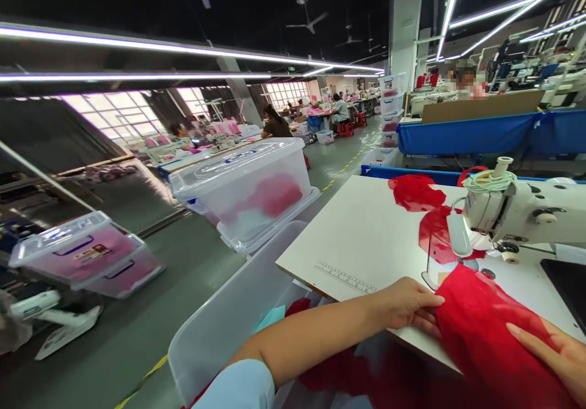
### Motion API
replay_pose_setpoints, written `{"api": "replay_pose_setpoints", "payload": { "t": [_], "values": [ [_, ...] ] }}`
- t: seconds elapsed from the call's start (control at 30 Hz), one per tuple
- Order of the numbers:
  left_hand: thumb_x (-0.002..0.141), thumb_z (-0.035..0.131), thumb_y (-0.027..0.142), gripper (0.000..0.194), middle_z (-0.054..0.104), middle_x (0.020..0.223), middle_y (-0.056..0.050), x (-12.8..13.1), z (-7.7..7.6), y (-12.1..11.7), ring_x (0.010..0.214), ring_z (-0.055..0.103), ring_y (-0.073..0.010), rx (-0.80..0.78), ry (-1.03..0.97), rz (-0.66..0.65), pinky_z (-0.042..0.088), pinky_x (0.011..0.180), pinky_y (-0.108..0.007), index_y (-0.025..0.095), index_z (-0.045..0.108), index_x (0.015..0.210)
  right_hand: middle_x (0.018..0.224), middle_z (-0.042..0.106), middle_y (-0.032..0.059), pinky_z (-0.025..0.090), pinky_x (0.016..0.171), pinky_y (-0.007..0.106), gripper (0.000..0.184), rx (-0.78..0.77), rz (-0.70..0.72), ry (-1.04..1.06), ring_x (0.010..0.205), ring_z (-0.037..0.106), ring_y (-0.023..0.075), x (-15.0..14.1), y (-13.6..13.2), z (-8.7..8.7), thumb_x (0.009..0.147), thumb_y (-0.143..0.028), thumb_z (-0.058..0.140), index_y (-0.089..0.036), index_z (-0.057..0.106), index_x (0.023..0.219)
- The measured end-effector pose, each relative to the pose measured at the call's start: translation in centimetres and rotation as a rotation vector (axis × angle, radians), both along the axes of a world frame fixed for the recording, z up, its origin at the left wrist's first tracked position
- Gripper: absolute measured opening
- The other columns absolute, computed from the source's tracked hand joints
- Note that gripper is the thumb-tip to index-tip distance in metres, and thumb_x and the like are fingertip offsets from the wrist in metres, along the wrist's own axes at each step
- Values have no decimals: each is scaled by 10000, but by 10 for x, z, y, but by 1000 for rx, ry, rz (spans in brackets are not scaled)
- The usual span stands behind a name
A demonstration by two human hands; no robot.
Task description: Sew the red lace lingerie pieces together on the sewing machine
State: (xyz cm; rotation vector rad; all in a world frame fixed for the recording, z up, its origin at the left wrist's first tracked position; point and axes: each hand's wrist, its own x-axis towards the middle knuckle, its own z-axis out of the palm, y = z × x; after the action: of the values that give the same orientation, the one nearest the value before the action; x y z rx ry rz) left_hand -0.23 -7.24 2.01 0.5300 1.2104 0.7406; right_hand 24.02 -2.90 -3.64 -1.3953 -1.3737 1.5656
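Note:
My left hand rests on the white sewing table, fingers pinched on the edge of a red fabric piece. At the lower right, my right hand lies flat on the same red fabric with fingers stretched out. The fabric runs up under the head of a white sewing machine. More red fabric lies behind the machine on the table.
A clear bin with red cloth stands below the table's left edge. Stacked clear lidded bins stand to the left, and others further left. Other people sit sewing at far tables. A blue-edged table is behind.

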Motion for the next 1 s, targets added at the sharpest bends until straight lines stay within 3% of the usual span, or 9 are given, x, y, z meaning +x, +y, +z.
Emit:
{"api": "replay_pose_setpoints", "payload": {
  "t": [0.07, 0.13, 0.23, 0.33, 0.43, 0.57, 0.77, 0.87, 1.0],
  "values": [
    [857, 623, 184, 247, 634, 538, -34, 1, 0, -2, 480, 621, -110, 10, 28, -26, 538, 537, -219, 106, 610, 624, 1113, 753, 139, 596, 854, 483, 494, -47, -7, 11, 1068, 690, 391, -10, -8, 23, 636, -661, 731, -346, 747, 1017],
    [885, 583, 198, 255, 642, 562, -22, 1, 0, -3, 487, 626, -95, 25, 72, -50, 536, 544, -200, 110, 611, 647, 1139, 745, 132, 577, 892, 450, 516, 33, 3, -23, 1117, 666, 369, -20, -11, 41, 664, -659, 716, -283, 731, 1016],
    [913, 534, 222, 262, 644, 584, -13, 1, 2, -4, 485, 620, -77, 43, 151, -112, 527, 540, -180, 117, 603, 683, 1032, 760, 96, 578, 823, 416, 517, 110, 34, -90, 989, 694, 315, -25, -7, 52, 701, -651, 662, -227, 694, 994],
    [919, 527, 265, 273, 638, 581, -13, 3, 5, -7, 485, 613, -75, 88, 244, -179, 520, 542, -179, 138, 560, 679, 946, 764, 76, 572, 733, 385, 408, 178, 25, -187, 847, 703, 268, -19, -5, 48, 755, -534, 579, -207, 691, 971],
    [937, 483, 301, 282, 627, 560, -6, 4, 3, -11, 486, 621, -104, 146, 365, -252, 526, 542, -216, 174, 501, 687, 1014, 762, 70, 553, 855, 401, 323, 436, -38, -373, 949, 700, 266, -10, -8, 42, 783, -382, 488, -225, 711, 955],
    [911, 470, 277, 291, 556, 477, 16, 1, 2, -13, 452, 590, -153, 246, 585, -403, 496, 517, -266, 211, 437, 630, 1096, 746, 89, 548, 920, 412, 322, 751, 24, -559, 1024, 695, 265, -7, -11, 31, 835, -292, 436, -222, 701, 1005],
    [724, 653, 128, 307, 563, 772, -39, 6, 25, 2, 953, 612, -280, 565, 944, -421, 489, 867, -388, 229, 378, 633, 1156, 715, 146, 592, 868, 430, 371, 973, 85, -730, 1024, 700, 276, -9, -13, 15, 918, -224, 359, -169, 657, 1132],
    [789, 581, 111, 127, 573, 948, -55, 18, 25, 20, 935, 605, -238, 746, 811, -386, 493, 901, -398, 213, 510, 766, 1221, 694, 140, 610, 850, 428, 384, 1043, 93, -820, 1056, 696, 280, -10, -17, 12, 933, -201, 371, -186, 636, 1212],
    [903, 385, 102, 177, 579, 797, -17, 32, 3, 40, 657, 620, -142, 664, 570, -317, 548, 697, -307, 195, 510, 820, 1343, 640, 165, 633, 690, 359, 419, 1172, 189, -948, 978, 726, 263, -14, -26, 16, 949, -157, 363, -156, 602, 1293]
  ]
}}
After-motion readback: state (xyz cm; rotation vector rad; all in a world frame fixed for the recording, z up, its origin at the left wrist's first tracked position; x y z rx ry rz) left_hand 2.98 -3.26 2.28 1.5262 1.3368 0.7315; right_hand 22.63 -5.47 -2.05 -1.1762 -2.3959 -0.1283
